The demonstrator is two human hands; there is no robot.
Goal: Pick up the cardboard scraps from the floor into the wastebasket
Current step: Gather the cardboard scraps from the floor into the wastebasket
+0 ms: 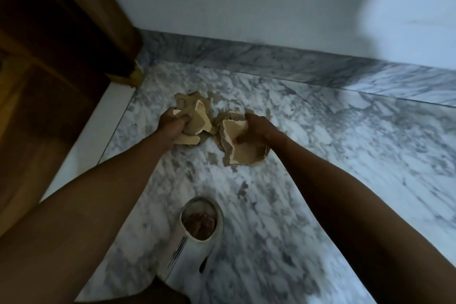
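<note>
Torn tan cardboard scraps fill both hands over a grey-white marble floor (pixel 320 150). My left hand (pixel 171 122) is closed around a bunch of scraps (pixel 195 118), several pieces sticking up and out past the fingers. My right hand (pixel 254 128) grips a second bunch of scraps (pixel 237 145) that hangs below the palm. The two bunches are side by side, a small gap between them. Whether any pieces still rest on the floor under the bunches is hidden. No wastebasket is in view.
A dark wooden door and frame (pixel 49 57) stand at the left. A marble skirting (pixel 271 59) runs along a pale wall behind the scraps. My foot in a white slipper (pixel 195 237) is planted near the bottom centre.
</note>
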